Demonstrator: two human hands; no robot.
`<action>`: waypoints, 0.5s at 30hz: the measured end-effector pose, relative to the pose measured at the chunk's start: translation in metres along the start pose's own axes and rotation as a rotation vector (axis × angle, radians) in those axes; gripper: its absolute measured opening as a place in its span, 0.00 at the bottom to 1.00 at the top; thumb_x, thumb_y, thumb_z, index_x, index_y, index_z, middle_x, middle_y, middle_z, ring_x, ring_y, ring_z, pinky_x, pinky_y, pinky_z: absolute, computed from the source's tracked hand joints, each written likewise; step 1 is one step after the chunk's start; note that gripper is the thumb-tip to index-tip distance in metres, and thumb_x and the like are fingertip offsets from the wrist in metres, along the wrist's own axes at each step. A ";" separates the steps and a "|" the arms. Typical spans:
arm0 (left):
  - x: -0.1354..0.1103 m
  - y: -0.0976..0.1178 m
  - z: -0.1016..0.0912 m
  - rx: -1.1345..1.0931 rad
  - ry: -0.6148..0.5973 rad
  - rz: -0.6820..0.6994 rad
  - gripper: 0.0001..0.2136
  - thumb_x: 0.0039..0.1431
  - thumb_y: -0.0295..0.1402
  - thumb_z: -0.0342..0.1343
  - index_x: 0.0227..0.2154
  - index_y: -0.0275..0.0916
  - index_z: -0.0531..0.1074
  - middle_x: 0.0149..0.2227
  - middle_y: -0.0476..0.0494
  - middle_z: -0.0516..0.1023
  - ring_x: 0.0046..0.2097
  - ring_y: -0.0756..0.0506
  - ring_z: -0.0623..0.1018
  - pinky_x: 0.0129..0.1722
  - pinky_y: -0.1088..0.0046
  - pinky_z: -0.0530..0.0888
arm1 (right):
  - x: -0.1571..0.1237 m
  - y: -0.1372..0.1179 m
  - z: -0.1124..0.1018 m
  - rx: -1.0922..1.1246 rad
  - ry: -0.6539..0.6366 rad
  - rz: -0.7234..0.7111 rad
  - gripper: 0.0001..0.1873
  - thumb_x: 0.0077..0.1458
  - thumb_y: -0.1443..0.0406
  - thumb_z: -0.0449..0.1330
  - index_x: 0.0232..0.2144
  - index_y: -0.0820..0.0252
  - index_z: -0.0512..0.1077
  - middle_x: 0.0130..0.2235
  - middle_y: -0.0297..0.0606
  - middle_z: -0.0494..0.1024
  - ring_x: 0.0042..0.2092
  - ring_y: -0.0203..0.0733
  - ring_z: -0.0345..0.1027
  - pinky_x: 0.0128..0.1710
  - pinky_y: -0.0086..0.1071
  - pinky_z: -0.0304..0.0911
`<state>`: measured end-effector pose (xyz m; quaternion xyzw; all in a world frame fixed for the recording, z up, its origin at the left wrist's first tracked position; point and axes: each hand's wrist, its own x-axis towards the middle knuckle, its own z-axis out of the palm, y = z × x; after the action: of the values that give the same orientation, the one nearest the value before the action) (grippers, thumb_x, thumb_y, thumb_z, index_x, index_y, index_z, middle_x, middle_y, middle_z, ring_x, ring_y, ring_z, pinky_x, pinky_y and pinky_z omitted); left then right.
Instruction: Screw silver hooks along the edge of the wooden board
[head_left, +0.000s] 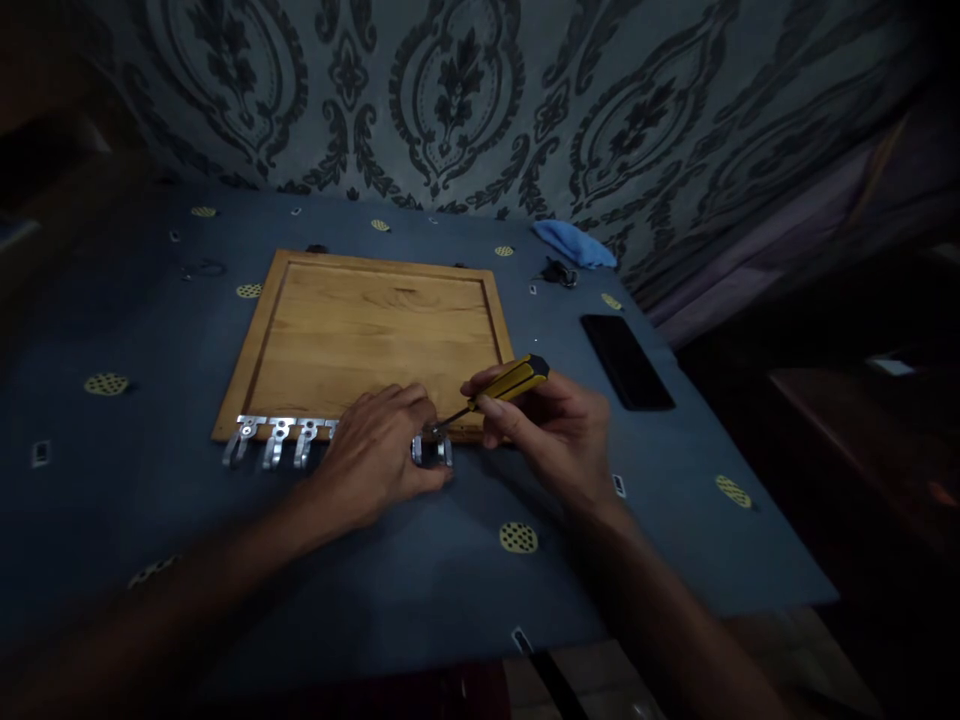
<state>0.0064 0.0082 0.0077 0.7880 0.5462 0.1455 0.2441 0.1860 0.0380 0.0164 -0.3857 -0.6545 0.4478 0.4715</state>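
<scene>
A framed wooden board (pixel 382 335) lies flat on the table. Along its near edge runs a metal hook rail (pixel 279 432), its hooks pointing toward me. My left hand (pixel 379 450) is closed over the rail near its right end, fingers on top and thumb at the near side, hiding part of it. In my right hand (pixel 551 425) is a screwdriver (pixel 510 382) with a yellow and black handle. Its shaft slants down to the left, and the tip meets the rail's right end beside my left fingers. Whether a screw sits under the tip I cannot tell.
A dark phone (pixel 627 362) lies to the right of the board. Behind it are a bunch of keys (pixel 556 273) and a folded blue cloth (pixel 574 243). A patterned wall (pixel 457 100) borders the table's far side. The blue tablecloth (pixel 675 540) ends at the right.
</scene>
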 end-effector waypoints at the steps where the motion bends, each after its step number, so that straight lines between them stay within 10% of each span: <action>1: 0.000 0.000 0.000 -0.004 -0.001 0.003 0.13 0.52 0.35 0.68 0.37 0.39 0.72 0.41 0.47 0.75 0.46 0.41 0.75 0.46 0.63 0.69 | 0.000 0.000 0.000 0.003 -0.001 0.002 0.08 0.52 0.60 0.70 0.33 0.57 0.79 0.30 0.31 0.80 0.20 0.29 0.66 0.21 0.26 0.66; 15: 0.000 0.000 -0.001 -0.003 -0.001 -0.008 0.13 0.52 0.35 0.68 0.36 0.39 0.71 0.41 0.46 0.75 0.46 0.41 0.75 0.46 0.63 0.70 | 0.000 0.002 0.002 -0.015 0.028 -0.006 0.09 0.50 0.60 0.71 0.31 0.57 0.78 0.29 0.31 0.79 0.20 0.30 0.67 0.20 0.26 0.66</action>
<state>0.0057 0.0083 0.0086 0.7855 0.5490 0.1450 0.2462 0.1847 0.0380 0.0146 -0.3933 -0.6525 0.4361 0.4790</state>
